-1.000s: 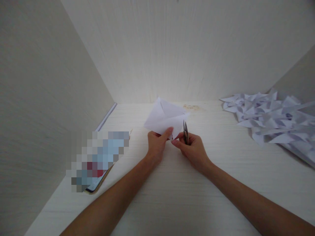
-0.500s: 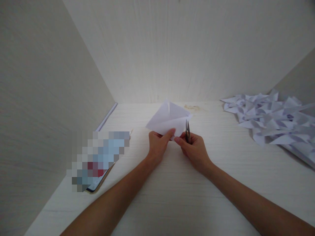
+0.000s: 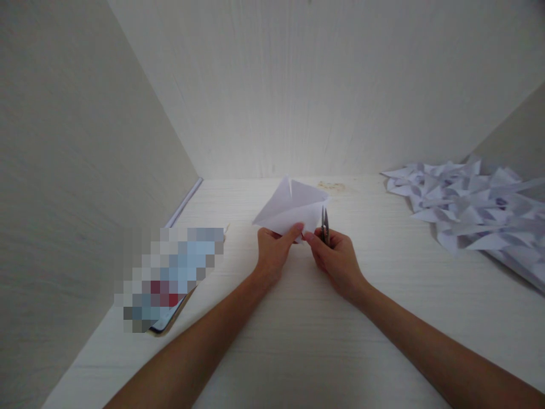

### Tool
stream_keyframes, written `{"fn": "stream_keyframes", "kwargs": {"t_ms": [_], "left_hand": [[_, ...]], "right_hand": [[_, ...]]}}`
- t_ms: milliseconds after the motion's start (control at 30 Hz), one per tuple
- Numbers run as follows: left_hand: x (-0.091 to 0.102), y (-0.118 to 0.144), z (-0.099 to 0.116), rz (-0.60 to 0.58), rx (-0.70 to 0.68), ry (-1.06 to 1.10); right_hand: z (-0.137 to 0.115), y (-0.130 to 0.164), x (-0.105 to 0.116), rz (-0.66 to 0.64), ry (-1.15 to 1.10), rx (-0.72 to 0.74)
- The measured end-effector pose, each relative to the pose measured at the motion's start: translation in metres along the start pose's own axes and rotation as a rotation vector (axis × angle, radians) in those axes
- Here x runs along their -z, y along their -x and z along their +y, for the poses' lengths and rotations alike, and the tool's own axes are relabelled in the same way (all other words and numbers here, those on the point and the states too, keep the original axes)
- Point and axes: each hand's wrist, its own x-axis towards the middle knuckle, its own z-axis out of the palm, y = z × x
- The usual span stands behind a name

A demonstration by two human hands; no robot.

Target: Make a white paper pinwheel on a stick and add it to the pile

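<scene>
A folded white paper point(image 3: 290, 208) is held just above the white desk point(image 3: 298, 341) at the middle. My left hand point(image 3: 275, 253) pinches its near edge between thumb and fingers. My right hand point(image 3: 336, 258) touches the same edge with its fingertips and grips small metal scissors point(image 3: 325, 225), whose blades point up beside the paper. A short slit shows at the paper's top corner.
A heap of folded and cut white paper pieces point(image 3: 472, 210) lies at the back right. A phone with a blurred screen point(image 3: 172, 278) lies at the left, with a thin sheet point(image 3: 185, 201) along the left wall. Walls enclose the desk on three sides.
The paper has turned slightly in my hands and shifted a little right. Both hands stay together at its near edge; the scissors remain upright in my right hand.
</scene>
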Motion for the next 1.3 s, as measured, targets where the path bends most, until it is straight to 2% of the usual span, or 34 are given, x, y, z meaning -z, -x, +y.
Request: {"fn": "stream_keyframes", "kwargs": {"t_ms": [167, 333, 667, 900, 1300], "left_hand": [[-0.0034, 0.0021, -0.0010, 0.043, 0.059, 0.159], [-0.0062, 0.0043, -0.0022, 0.066, 0.084, 0.211], [-0.0056, 0.0051, -0.0052, 0.051, 0.085, 0.213], [-0.0051, 0.0033, -0.0056, -0.016, 0.144, 0.190], [-0.0053, 0.0045, -0.0034, -0.022, 0.075, 0.034]], "right_hand": [[0.0008, -0.0007, -0.0001, 0.001, -0.001, -0.003], [-0.0005, -0.0012, -0.0008, 0.014, 0.011, 0.010], [-0.0007, -0.0010, -0.0015, 0.003, -0.050, 0.015], [-0.0008, -0.0007, -0.0017, 0.002, -0.103, -0.005], [-0.0024, -0.0013, -0.0028, 0.030, -0.115, -0.015]]}}
